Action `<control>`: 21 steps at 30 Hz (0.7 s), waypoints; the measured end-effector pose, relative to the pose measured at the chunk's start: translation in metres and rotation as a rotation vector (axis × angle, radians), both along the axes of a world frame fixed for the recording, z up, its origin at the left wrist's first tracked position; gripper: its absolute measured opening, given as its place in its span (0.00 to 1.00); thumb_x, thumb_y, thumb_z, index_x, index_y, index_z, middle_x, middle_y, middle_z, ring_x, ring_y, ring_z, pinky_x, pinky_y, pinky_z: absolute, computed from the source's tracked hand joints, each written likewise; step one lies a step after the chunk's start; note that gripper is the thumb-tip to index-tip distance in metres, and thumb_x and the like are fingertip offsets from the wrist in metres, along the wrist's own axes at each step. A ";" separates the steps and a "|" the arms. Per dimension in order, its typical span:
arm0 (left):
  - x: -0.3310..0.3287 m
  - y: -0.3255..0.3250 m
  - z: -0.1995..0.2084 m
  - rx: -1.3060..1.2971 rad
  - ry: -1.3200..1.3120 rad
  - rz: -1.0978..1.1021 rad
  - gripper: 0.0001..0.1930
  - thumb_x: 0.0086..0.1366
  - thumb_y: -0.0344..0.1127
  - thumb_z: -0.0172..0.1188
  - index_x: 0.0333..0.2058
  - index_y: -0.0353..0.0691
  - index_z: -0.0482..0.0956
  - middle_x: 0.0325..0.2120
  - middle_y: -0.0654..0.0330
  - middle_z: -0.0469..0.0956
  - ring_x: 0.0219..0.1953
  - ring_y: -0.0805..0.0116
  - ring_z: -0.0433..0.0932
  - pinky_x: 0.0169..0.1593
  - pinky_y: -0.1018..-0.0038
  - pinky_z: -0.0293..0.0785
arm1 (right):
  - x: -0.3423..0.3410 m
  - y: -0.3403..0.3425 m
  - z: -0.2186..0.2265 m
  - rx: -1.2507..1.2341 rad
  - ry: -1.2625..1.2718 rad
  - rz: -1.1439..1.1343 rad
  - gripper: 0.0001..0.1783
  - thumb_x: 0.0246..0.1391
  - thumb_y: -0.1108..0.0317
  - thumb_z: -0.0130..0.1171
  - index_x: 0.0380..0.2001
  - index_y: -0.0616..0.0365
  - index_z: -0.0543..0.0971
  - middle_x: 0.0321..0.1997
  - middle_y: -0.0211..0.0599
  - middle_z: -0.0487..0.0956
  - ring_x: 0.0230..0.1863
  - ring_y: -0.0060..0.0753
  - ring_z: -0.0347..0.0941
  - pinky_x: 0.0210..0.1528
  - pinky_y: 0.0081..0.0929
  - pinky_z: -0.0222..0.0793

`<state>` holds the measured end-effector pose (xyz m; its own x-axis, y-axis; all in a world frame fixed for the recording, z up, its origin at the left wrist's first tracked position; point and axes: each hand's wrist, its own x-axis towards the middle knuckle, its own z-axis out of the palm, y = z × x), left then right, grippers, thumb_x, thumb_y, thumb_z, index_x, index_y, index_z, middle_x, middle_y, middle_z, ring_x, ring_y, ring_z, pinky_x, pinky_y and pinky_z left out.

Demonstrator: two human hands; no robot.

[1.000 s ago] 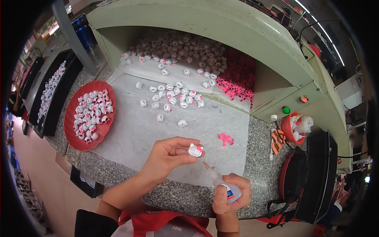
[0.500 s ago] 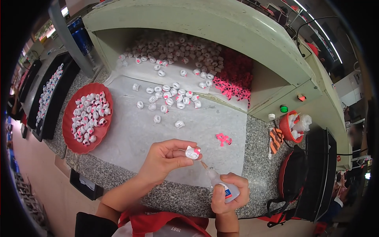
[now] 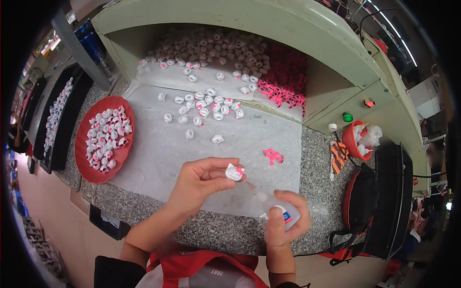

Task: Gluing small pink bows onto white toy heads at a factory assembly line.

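Between the thumb and fingers of my left hand (image 3: 197, 185) is a small white cat-head piece (image 3: 234, 172) with a pink bow. My right hand (image 3: 288, 222) grips a translucent squeeze bottle (image 3: 282, 211), its thin brownish nozzle pointing up and left, near but apart from the cat head. Both hands are above the near part of the white paper sheet (image 3: 153, 158). A little heap of pink bows (image 3: 273, 156) lies on the sheet beyond the bottle. Farther back, several loose white cat heads (image 3: 204, 112) are scattered.
A red scalloped dish (image 3: 89, 173) full of cat heads stands at left, beside a black tray (image 3: 61, 139). A green metal cabinet (image 3: 230, 14) holds piles of white heads and pink pieces (image 3: 283, 91). At right are a red basket (image 3: 350, 140) of bottles, a striped cloth (image 3: 338, 157) and a black-red bag (image 3: 360, 199).
My right hand with the squeeze bottle has moved right and up, and the nozzle has drawn slightly away from the cat head. My left hand keeps its hold. The view has shifted slightly.
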<state>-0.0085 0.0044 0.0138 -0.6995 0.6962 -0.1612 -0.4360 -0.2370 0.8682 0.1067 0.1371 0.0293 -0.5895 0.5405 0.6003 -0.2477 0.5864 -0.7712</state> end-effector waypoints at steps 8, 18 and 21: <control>0.001 0.007 -0.010 -0.008 -0.002 0.016 0.19 0.49 0.17 0.56 0.43 0.29 0.70 0.35 0.53 0.75 0.38 0.62 0.76 0.46 0.72 0.70 | -0.014 0.073 -0.037 -0.731 -0.390 0.090 0.13 0.41 0.70 0.55 0.33 0.66 0.73 0.27 0.38 0.75 0.20 0.24 0.69 0.23 0.19 0.66; 0.000 0.012 -0.022 -0.046 -0.001 0.020 0.19 0.49 0.18 0.56 0.43 0.30 0.70 0.33 0.55 0.76 0.37 0.63 0.76 0.45 0.73 0.70 | -0.044 0.059 -0.062 0.187 -0.933 -0.307 0.15 0.36 0.63 0.63 0.28 0.61 0.77 0.31 0.48 0.76 0.31 0.48 0.73 0.35 0.35 0.67; -0.001 0.012 -0.020 -0.058 0.000 0.038 0.19 0.49 0.18 0.56 0.43 0.30 0.70 0.33 0.56 0.76 0.37 0.64 0.76 0.45 0.73 0.71 | -0.037 0.068 -0.064 0.237 -0.863 -0.237 0.15 0.37 0.62 0.62 0.28 0.59 0.78 0.30 0.48 0.77 0.31 0.48 0.73 0.36 0.35 0.67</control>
